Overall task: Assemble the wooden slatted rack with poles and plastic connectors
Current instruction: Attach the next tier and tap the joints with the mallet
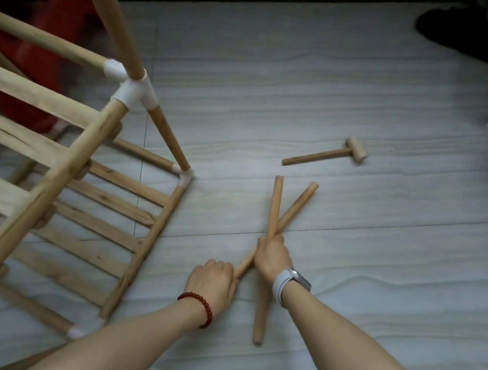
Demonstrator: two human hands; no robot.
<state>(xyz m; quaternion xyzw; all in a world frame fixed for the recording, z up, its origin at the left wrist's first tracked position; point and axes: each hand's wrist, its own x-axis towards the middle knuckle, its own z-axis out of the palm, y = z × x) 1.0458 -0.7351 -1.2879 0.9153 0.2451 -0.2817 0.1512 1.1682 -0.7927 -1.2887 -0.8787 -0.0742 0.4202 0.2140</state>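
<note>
While two poles lie crossed on the floor, right hand gripping both, left hand curled at one end

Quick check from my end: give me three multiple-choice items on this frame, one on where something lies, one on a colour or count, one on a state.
1. Where is the mallet?
A. on the floor beyond the poles
B. on the rack
C. in a hand

2. How many loose poles cross on the floor?
A. one
B. two
C. four

3. What is the right hand doing?
A. hanging idle
B. pressing flat on the floor
C. gripping the poles

Answers: 1 A, it lies alone on the floor. 2 B, an upright pole and a slanted pole. 3 C, fingers curl at their crossing.
</note>
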